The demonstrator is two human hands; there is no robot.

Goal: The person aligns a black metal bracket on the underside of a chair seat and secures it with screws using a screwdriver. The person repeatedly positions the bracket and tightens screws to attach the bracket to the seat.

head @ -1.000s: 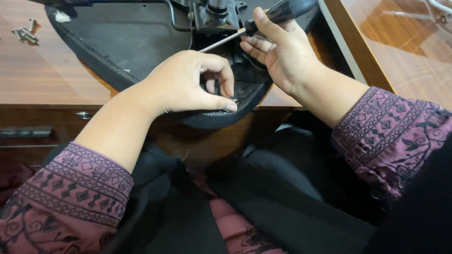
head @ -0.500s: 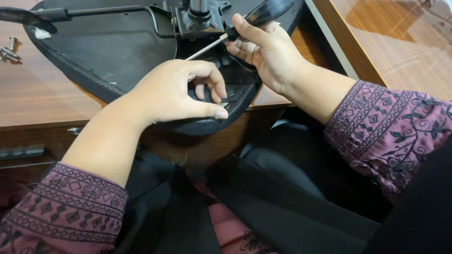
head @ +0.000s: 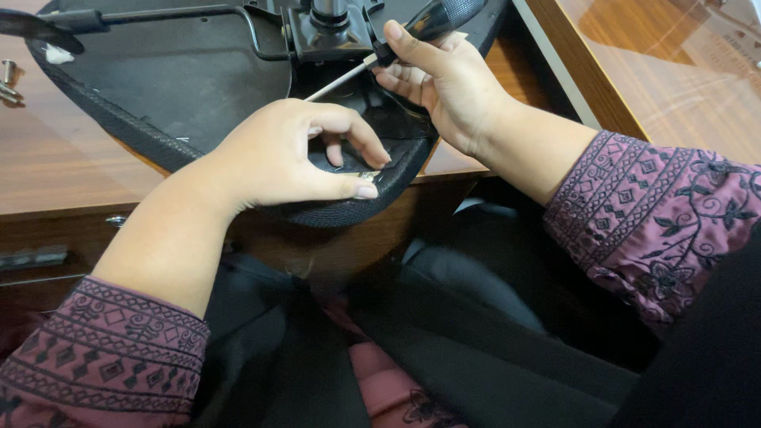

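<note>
The right hand (head: 444, 87) keeps its grip closed round the screwdriver (head: 396, 43), whose tip has edged nearer the seat mechanism (head: 329, 32). Just below, the left hand (head: 293, 154) pinches the chair seat (head: 158, 87) rim (upside down on the bench (head: 71, 170)), fingers now curled tighter.

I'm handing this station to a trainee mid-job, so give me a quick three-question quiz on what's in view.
1. True or false: the right hand holds a screwdriver.
2. Where does the left hand rest?
A) on the seat base's near rim
B) on the loose screws
C) on the lap
3. Fill in: the seat base lies on a ____ desk.

Key: 1 true; 2 A, fingers pinching at the rim; 3 wooden.
</note>
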